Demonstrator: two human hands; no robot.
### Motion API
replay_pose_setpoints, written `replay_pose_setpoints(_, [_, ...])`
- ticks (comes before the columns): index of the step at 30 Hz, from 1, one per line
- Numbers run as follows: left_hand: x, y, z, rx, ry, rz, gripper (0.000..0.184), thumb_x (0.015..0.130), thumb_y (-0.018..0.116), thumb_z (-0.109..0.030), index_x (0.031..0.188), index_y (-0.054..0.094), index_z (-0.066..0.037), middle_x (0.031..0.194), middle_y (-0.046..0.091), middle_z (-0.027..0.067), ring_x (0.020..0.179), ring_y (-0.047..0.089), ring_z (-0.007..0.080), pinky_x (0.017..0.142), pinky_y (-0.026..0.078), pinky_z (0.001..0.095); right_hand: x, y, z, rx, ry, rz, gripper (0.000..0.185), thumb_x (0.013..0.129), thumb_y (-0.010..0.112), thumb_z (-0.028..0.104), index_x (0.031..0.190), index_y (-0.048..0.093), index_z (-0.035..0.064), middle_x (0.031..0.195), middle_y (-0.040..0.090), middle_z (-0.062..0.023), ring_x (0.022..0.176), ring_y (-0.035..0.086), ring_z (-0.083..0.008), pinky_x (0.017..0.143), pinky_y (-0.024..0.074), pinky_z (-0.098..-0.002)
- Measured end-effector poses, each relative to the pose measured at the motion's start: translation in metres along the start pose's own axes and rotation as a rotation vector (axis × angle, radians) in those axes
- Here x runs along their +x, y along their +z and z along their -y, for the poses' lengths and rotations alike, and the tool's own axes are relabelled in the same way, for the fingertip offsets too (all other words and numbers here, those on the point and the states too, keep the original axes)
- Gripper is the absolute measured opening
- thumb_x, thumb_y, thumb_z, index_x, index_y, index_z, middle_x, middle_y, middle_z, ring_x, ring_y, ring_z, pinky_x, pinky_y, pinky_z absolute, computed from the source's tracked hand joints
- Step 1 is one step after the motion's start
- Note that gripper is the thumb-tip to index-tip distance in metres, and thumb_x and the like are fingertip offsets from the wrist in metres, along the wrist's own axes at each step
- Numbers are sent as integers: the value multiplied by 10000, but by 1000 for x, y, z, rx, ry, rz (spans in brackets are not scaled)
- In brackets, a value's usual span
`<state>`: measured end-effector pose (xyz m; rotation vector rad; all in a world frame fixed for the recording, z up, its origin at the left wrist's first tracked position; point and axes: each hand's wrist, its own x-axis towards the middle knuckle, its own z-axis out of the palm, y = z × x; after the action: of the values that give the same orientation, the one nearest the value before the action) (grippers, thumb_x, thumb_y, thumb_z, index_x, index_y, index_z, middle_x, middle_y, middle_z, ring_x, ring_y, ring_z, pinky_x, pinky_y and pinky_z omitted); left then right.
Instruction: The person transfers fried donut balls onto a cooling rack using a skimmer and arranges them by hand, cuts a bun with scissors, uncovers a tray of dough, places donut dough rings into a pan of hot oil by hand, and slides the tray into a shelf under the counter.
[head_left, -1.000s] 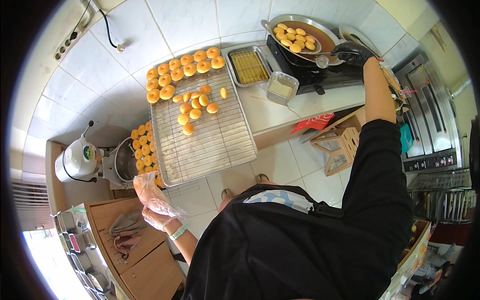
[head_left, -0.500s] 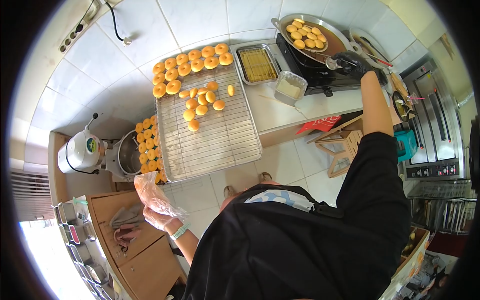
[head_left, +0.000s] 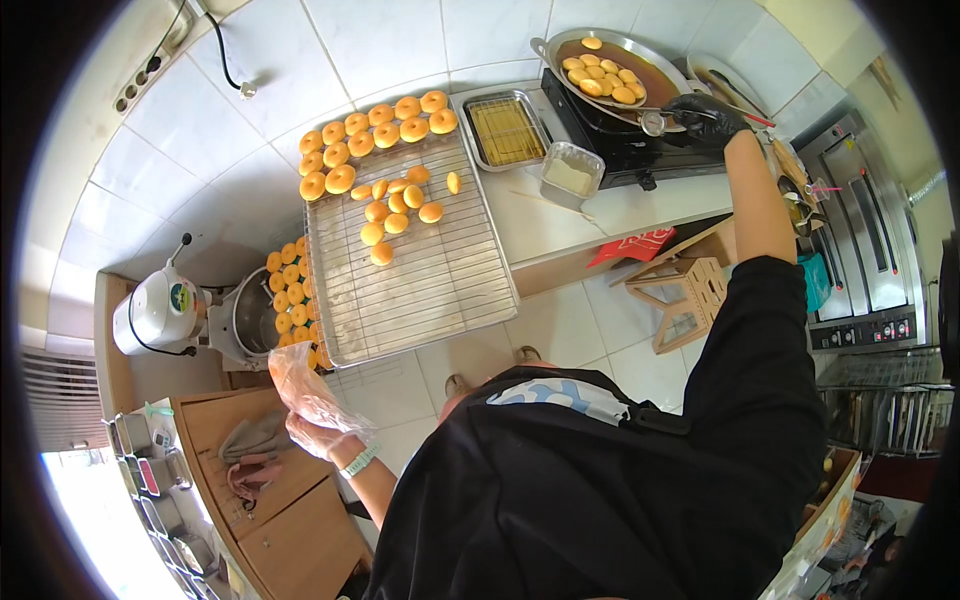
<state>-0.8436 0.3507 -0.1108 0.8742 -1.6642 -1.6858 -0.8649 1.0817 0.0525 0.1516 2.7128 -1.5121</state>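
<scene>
Head view: a wire rack sits over a tray at the left end of the counter and serves as the reference for all positions. The tiled wall stands behind it, light floor tiles lie in front. Left of the rack are a white mixer and its bowl; right of it, a shallow metal tray, a small container of pale contents and a black stove. A wooden stool and an oven stand farther right.

Golden buns are in the wide pan on the stove, right of the rack — most bunched together, one apart at the far edge. They are rounded, smooth and evenly yellow-gold; brown liquid shows around them. On the rack itself, ring doughnuts line the far edge and smaller pieces lie loosely in front, both browned.

The right hand, black-gloved, is right of the rack, closed around a thin metal handle beside a round dial. The left hand, in loose clear plastic, is just off the rack's near-left corner — whether it grips anything cannot be told.
</scene>
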Motion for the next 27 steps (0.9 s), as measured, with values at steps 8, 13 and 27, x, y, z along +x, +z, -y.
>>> replay_pose_setpoints(8, [-4, 3, -8, 110, 12, 14, 248, 779, 486, -247, 806, 520, -2, 842, 493, 68, 738, 485, 165, 641, 439, 289, 17, 2, -8, -483, -205, -32, 281, 715, 512, -42, 996, 525, -39, 900, 584, -62, 754, 542, -102, 643, 447, -184])
replay_pose_setpoints(13, [0, 1, 0, 349, 193, 1, 243, 774, 484, -235, 811, 520, 2, 823, 492, 67, 724, 479, 162, 646, 439, 290, 32, 3, -32, -229, -360, -121, 228, 776, 505, 32, 992, 531, -37, 859, 586, -71, 730, 542, -89, 619, 439, -168])
replay_pose_setpoints(27, [-16, -3, -18, -153, -86, -31, 197, 782, 495, -221, 811, 511, -28, 813, 502, 45, 717, 497, 160, 626, 452, 293, 55, 4, -63, 699, 191, -276, 210, 776, 544, 123, 920, 557, -29, 820, 570, -82, 672, 529, -116, 565, 426, -185])
